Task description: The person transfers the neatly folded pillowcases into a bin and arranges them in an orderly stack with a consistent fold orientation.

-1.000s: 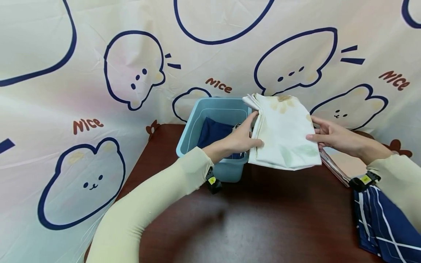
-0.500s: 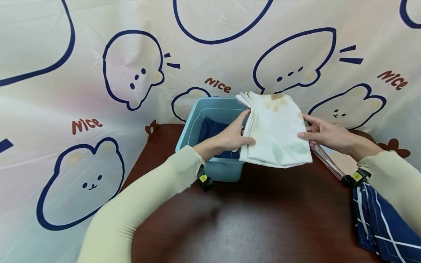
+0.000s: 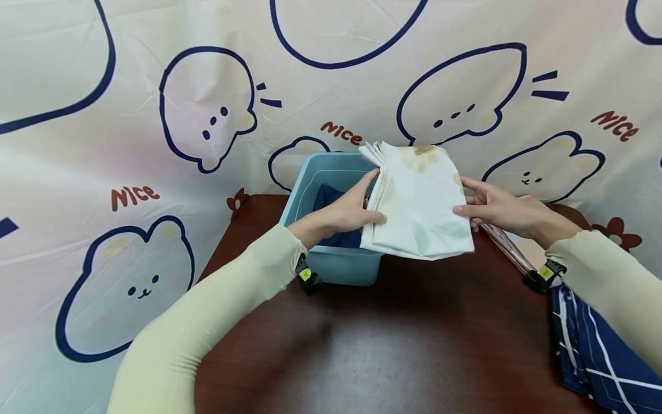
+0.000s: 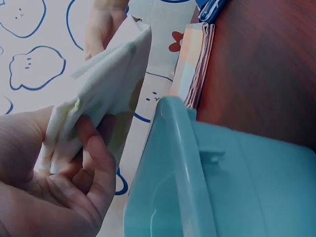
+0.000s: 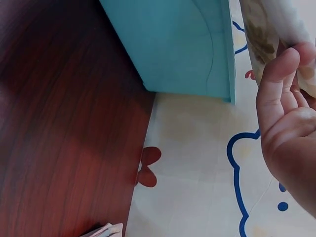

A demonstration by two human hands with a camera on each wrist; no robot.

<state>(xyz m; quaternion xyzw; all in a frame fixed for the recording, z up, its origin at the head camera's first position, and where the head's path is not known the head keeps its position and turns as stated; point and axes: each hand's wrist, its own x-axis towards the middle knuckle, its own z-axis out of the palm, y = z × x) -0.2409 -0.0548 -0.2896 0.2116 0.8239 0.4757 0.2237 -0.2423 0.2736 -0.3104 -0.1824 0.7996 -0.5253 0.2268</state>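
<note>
A folded white cloth with pale yellow and green floral prints is held up between both hands, above the right side of a light blue bin. My left hand grips its left, layered edge, thumb on the near face; in the left wrist view curled fingers lie behind it. The right hand pinches the opposite edge between thumb and fingers, also partly seen in the right wrist view. Dark navy fabric lies inside the bin, partly hidden by my left hand and the white cloth.
On the right of the dark red-brown table lies a folded peach-coloured cloth, partly behind the right arm. Nearer stands navy fabric with white lines. A cartoon-printed sheet hangs behind the table.
Both hands have carried the white cloth leftward and slightly upward, so it covers more of the bin's right side. Their hold on it looks the same.
</note>
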